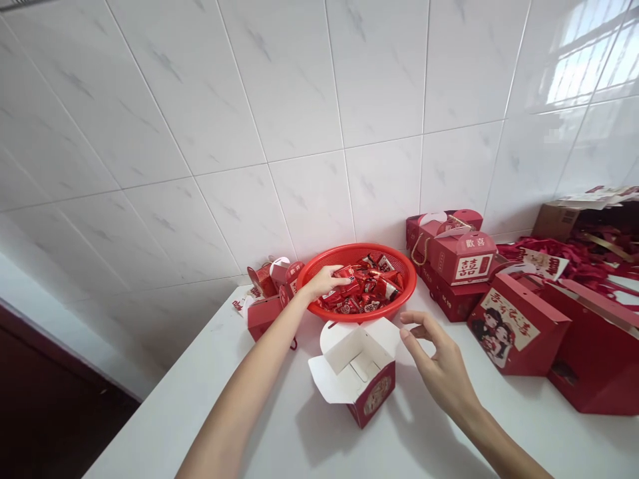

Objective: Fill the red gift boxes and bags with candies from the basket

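My left hand reaches into a round red plastic basket of red-wrapped sweets. Its fingers are on a red packet at the basket's left side. In front of the basket stands a small red box with its white-lined flaps spread and its inside showing bare. To the right of that box is my right hand, fingers apart and curved, with nothing in it; its fingertips are beside the box's right flap.
Closed red gift boxes are stacked behind on the right, with larger red boxes nearer. Smaller red boxes stand left of the basket. A cardboard carton and red ribbons lie far right. A tiled wall rises behind.
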A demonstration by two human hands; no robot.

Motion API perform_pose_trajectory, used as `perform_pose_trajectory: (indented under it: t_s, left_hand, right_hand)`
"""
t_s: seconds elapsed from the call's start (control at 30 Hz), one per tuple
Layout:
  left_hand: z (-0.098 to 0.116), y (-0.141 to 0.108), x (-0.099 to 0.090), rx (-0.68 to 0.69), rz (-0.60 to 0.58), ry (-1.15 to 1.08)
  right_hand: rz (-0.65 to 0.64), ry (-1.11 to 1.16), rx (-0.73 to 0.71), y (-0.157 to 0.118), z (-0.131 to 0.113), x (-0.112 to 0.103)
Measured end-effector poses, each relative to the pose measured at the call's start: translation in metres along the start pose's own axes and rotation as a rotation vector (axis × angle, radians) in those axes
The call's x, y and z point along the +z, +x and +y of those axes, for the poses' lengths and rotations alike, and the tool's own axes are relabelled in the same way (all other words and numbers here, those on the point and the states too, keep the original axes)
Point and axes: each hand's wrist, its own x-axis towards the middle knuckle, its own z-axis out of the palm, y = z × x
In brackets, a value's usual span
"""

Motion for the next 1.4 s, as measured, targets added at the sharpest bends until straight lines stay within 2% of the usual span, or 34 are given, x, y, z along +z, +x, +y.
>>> perform_pose_trajectory:
  t_s: [0.2,0.27,0.4,0.47,0.57,0.63,0.77,0.8,0.93,1.0,1.17,1.33,1.4]
  left_hand:
    - [0.016,-0.01,0.01,0.095,0.06,-0.16]
    - [0.019,-0.013,0.01,0.065,-0.029,-0.098]
    - [0.019,-0.017,0.009,-0.032,-0.29,0.314]
    - [0.018,-0.016,0.012,-0.074,-0.346,0.468]
    - [0.018,-0.015,0.016,-0.105,-0.375,0.523]
    - [0.019,-0.016,0.016,-0.102,-0.356,0.515]
    - [0.018,-0.019,0.012,-0.035,-0.136,0.409]
    - [0.017,-0.019,0.011,-0.038,-0.116,0.416]
    - [0.015,-0.015,0.015,-0.164,-0.278,0.611]
    - [0.016,-0.013,0.019,-0.197,-0.297,0.651]
    - [0.022,-0.014,0.022,-0.18,-0.259,0.666]
    - [0.023,-0.02,0.017,-0.093,-0.053,0.475]
    - [0.022,-0.022,0.017,-0.071,-0.02,0.385]
  right_hand:
    - [-0.004,0.005,0.006,0.0,0.001,0.001]
    - [0.001,0.002,0.001,0.0,0.001,0.0]
    - [0.016,-0.004,-0.017,0.0,0.001,0.0]
    - [0.015,-0.012,-0.027,0.0,0.001,0.0]
    - [0.009,-0.028,-0.047,0.0,0.001,0.0]
    - [0.013,-0.03,-0.059,0.0,0.0,-0.001]
    - [0.02,-0.02,-0.063,0.001,-0.001,-0.002]
    - [0.018,-0.018,-0.06,0.001,-0.001,-0.002]
    - [0.01,-0.017,-0.051,0.001,0.0,-0.002]
    - [0.01,-0.017,-0.063,0.001,0.0,-0.002]
    - [0.001,-0.019,-0.091,0.001,0.003,-0.001]
    - [0.004,-0.006,-0.087,0.0,0.002,-0.003]
    - [0.001,-0.005,-0.078,0.0,0.0,-0.004]
